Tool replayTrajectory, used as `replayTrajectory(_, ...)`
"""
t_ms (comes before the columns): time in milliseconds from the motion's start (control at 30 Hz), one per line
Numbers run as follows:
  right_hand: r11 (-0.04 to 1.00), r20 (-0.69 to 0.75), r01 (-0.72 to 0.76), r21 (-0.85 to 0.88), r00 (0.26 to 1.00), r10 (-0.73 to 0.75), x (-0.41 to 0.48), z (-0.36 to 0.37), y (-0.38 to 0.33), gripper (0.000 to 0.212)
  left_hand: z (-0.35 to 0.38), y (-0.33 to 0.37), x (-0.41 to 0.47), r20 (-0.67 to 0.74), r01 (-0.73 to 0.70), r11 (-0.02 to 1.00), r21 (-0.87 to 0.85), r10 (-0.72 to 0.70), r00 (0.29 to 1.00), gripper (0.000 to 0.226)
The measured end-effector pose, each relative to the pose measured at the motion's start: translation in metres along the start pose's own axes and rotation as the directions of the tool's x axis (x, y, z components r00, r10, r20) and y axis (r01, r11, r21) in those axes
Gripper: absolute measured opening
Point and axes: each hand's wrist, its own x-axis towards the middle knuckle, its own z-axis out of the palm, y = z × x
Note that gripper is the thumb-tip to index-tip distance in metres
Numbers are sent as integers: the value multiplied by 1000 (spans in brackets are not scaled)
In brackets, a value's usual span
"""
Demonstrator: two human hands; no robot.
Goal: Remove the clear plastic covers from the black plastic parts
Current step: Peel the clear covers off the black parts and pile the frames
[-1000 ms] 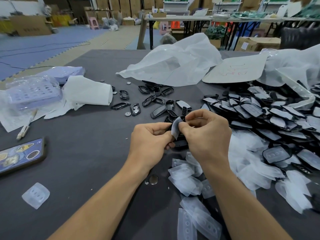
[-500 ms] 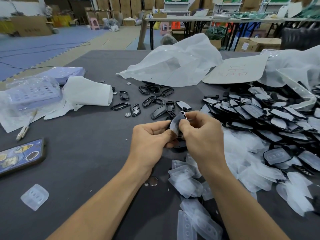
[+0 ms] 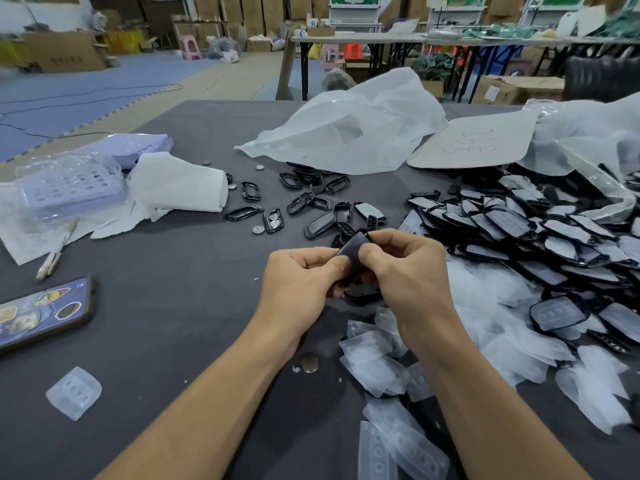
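Observation:
My left hand (image 3: 300, 282) and my right hand (image 3: 407, 271) meet above the middle of the dark table (image 3: 166, 306) and together pinch one black plastic part (image 3: 350, 250) with a clear cover on it. The part stands tilted between my thumbs and forefingers, its lower end hidden behind my fingers. Another black part (image 3: 362, 292) lies on the table just under my hands. A big heap of covered black parts (image 3: 526, 230) fills the right side. Loose clear covers (image 3: 377, 362) are piled below my right wrist.
Bare black frames (image 3: 304, 202) and coin cells (image 3: 258, 229) lie scattered beyond my hands. A phone (image 3: 41, 315) and a single clear cover (image 3: 73, 392) lie at the left. White paper (image 3: 180, 187), lilac trays (image 3: 69, 188) and plastic bags (image 3: 349, 129) sit further back.
The pale cover that stood up between my thumbs now looks dark and lies flatter against the part. Both hands have stayed in place, with only small finger shifts.

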Motion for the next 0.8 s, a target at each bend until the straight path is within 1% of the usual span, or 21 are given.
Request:
replayTrajectory(67,995,14,-51,83,999,50,1,-2,-1,20,0,0,0,12,-1,1000,-14,1,1000,18)
replayTrajectory(133,990,35,-67,122,997,63,2,-3,-3,20,-1,-1,1,33,-7,1000,-17,8,999,17)
replayTrajectory(200,991,36,-57,117,998,53,2,-3,-3,20,-2,-1,0,62,-26,1000,-4,26,998,16)
replayTrajectory(300,995,11,-46,87,999,45,3,-2,-1,26,-3,0,-2,104,-74,997,27,70,992,17)
replayTrajectory(433,997,-10,-52,61,999,52,4,-2,2,26,-5,-2,-2,105,-81,991,104,70,992,22)
replayTrajectory(500,997,-14,-51,53,999,52,5,-1,2,28,-6,-2,-2,112,-84,988,131,69,991,19)
replayTrajectory(533,997,-11,-52,51,999,52,5,-1,1,28,-5,-1,-2,108,-81,990,119,68,992,16)
replayTrajectory(600,998,2,-53,43,999,53,5,-2,0,26,-3,0,-1,45,-71,993,93,67,997,13)
replayTrajectory(667,998,13,-52,34,999,52,5,-3,0,22,-2,-2,1,-34,-59,993,100,63,997,18)
replayTrajectory(800,999,37,-28,34,999,27,4,-2,1,23,0,-1,1,-56,-60,993,101,66,996,20)
